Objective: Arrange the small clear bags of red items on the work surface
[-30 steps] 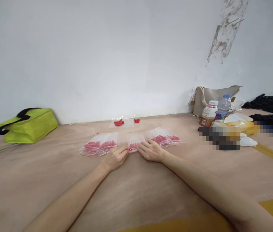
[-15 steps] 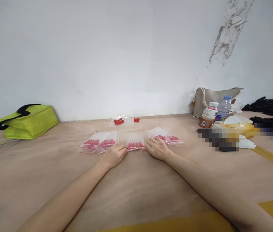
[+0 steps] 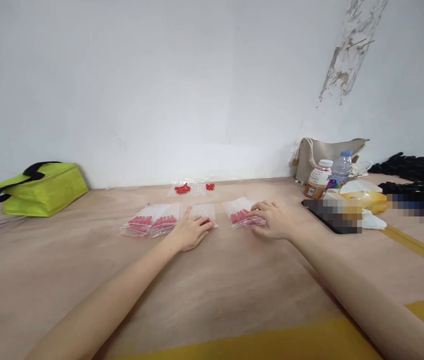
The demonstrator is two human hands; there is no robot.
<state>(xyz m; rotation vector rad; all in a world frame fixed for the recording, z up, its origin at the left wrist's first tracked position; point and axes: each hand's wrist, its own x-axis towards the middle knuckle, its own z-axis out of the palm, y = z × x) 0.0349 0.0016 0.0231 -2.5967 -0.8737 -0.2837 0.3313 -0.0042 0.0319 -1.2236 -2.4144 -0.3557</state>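
Note:
Several clear zip bags of red pieces lie in a row on the tan table (image 3: 212, 285). My left hand (image 3: 191, 231) lies flat, fingers spread, on the middle bag (image 3: 204, 211). My right hand (image 3: 272, 219) rests on the right stack of bags (image 3: 239, 214), fingers curled over its near edge. The left pile of bags (image 3: 152, 223) lies untouched beside my left hand. Farther back, near the wall, loose red pieces (image 3: 184, 188) sit on clear plastic.
A lime green bag (image 3: 35, 190) lies at the left by the wall. At the right stand a beige tote (image 3: 324, 152), two bottles (image 3: 319, 178), a yellow packet (image 3: 369, 200) and black items (image 3: 414, 165). A yellow strip (image 3: 272, 340) runs along the near edge.
My left hand slid forward onto the middle bag and flattened. My right hand moved right onto the right stack of bags.

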